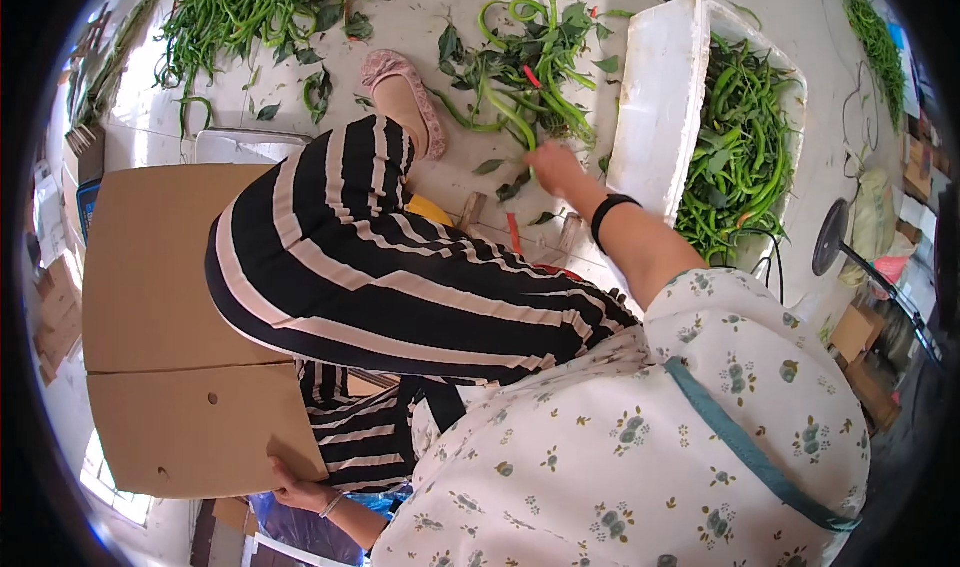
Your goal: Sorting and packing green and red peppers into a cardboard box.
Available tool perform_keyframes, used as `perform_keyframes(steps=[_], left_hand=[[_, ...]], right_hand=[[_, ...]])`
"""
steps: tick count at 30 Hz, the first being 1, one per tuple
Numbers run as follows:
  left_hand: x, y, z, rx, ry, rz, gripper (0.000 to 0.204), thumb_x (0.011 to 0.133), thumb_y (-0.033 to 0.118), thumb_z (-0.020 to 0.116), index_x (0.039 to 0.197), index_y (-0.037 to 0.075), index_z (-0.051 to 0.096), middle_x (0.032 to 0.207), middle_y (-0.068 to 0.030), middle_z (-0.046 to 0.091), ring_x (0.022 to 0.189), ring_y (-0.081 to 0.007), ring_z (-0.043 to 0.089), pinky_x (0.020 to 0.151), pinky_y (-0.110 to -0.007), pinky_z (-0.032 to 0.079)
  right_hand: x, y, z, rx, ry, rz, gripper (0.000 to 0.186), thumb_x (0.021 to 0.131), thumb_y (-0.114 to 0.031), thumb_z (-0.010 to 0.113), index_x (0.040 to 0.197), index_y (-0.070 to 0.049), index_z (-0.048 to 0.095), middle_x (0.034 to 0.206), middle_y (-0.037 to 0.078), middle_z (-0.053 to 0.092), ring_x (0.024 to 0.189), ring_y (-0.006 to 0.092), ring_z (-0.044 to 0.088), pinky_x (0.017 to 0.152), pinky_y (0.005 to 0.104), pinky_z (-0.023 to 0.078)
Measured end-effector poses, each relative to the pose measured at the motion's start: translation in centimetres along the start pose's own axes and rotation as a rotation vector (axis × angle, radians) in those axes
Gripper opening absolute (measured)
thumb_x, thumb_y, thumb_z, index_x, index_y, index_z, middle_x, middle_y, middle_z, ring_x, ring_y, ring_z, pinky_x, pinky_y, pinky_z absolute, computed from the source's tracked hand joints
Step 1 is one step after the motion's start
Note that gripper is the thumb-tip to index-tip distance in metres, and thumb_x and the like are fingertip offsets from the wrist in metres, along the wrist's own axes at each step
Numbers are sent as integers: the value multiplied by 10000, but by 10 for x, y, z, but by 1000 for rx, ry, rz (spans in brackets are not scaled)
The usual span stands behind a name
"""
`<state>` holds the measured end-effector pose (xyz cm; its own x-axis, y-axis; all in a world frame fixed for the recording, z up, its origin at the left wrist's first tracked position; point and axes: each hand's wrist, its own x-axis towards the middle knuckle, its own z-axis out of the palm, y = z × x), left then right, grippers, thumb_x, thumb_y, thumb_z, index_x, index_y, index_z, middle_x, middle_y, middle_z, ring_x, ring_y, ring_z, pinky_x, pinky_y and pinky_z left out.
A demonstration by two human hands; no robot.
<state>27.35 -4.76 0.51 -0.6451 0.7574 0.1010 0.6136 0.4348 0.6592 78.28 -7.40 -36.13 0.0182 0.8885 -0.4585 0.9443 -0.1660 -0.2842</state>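
My right hand (pixel 560 171) reaches down to the floor, fingers closed at the end of a long green chili pepper (pixel 512 122). Around that pepper lies a small pile of green chilies (pixel 570 67) with leaves and a few red ones. At the lower left, my left hand (pixel 300 489) grips the edge of a brown cardboard box (pixel 190 427), its thumb on top and the other fingers partly hidden. Right of my right hand stands a white foam box (pixel 658 97), filled with green chilies (pixel 735 152).
A larger heap of chilies (pixel 250 17) covers the floor at the upper left. More chilies (pixel 872 42) lie at the far right. A dark round-headed stand (pixel 832 237) and cardboard pieces (pixel 856 332) are on the right. My striped legs (pixel 380 277) cross the middle.
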Motion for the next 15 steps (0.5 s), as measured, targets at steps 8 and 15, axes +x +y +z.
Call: perform_keyframes(steps=[8,15], left_hand=[[4,-4,-3,22,-2,-43,386,784,226,650,988,-95,585,964,-121,602,810,-173,539,759,-303,432],[0,2,-3,25,17,-67,415,764,255,666,973,-92,581,948,-118,595,799,-174,536,744,-303,433]], right_hand=[[46,29,-82,269,229,402,258,727,-218,601,952,-101,555,945,112,545,957,307,519,766,424,441],[72,-2,-79,228,-89,727,756,642,-383,742,1175,-28,341,1219,175,406,1141,362,402,904,498,367]])
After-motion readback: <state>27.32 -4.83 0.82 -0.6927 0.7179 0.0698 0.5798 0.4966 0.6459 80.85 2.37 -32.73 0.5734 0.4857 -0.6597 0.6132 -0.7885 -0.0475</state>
